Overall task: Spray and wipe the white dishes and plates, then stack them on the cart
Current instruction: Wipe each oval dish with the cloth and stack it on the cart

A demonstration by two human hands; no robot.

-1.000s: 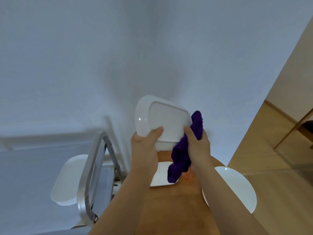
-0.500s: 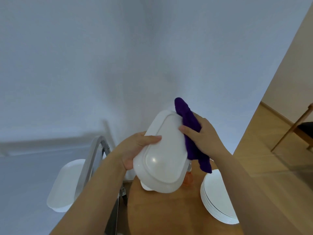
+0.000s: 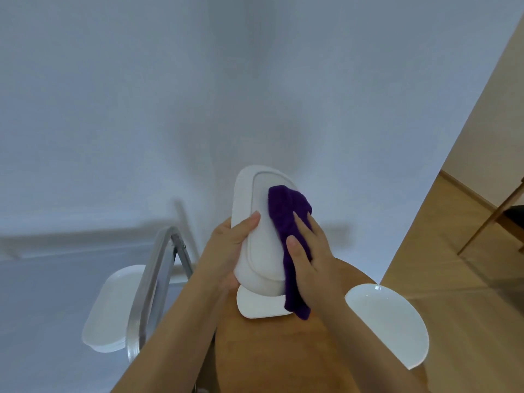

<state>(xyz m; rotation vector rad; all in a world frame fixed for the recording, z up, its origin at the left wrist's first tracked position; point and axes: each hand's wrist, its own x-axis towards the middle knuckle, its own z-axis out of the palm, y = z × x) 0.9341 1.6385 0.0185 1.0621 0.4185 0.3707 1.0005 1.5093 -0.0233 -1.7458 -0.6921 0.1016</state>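
Note:
My left hand point(image 3: 231, 248) grips a white oblong dish point(image 3: 256, 222) by its left edge and holds it upright over the table, its underside toward me. A purple cloth point(image 3: 286, 217) lies against that underside, and my right hand point(image 3: 307, 251) presses it there with straight fingers; the cloth's tail hangs below the dish. Another white dish point(image 3: 261, 306) lies flat on the round wooden table point(image 3: 269, 355) beneath. A stack of round white plates point(image 3: 391, 321) sits at the table's right edge. White oblong dishes point(image 3: 110, 310) are stacked on the cart at the left.
The cart's metal handle point(image 3: 153, 282) rises between the table and the stacked dishes. White walls meet in a corner behind. Wooden floor and a chair leg point(image 3: 493, 219) show at the right.
The dish has turned more upright and its long side now runs vertically. My right hand has slid the cloth from the dish's right rim onto its underside. The view has tilted down a little.

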